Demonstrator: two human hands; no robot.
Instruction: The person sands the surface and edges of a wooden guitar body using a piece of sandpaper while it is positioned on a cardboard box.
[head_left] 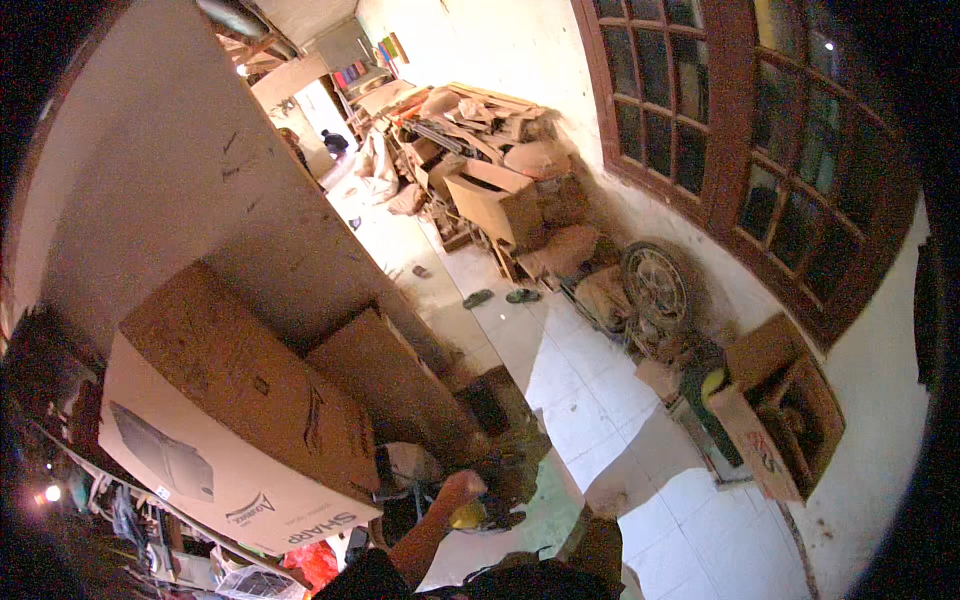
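Observation:
My left hand [460, 492] reaches forward from a dark sleeve at the lower middle, its fingers curled. Right below it shows a rounded yellow thing [467, 515]; whether the fingers grip it I cannot tell in the dim light. Beside the forearm stands a large brown cardboard box [240, 400] with a printed picture on its side. A pale, rounded item [410, 465] sits between that box and my hand. My right hand does not show.
Along the right wall lie an open carton [755, 440], a spoked wheel [655, 285] and a heap of boxes and scrap wood [490, 180]. Green sandals [478, 299] rest on the tiled floor [590, 410]. A person [334, 143] is far off by the doorway.

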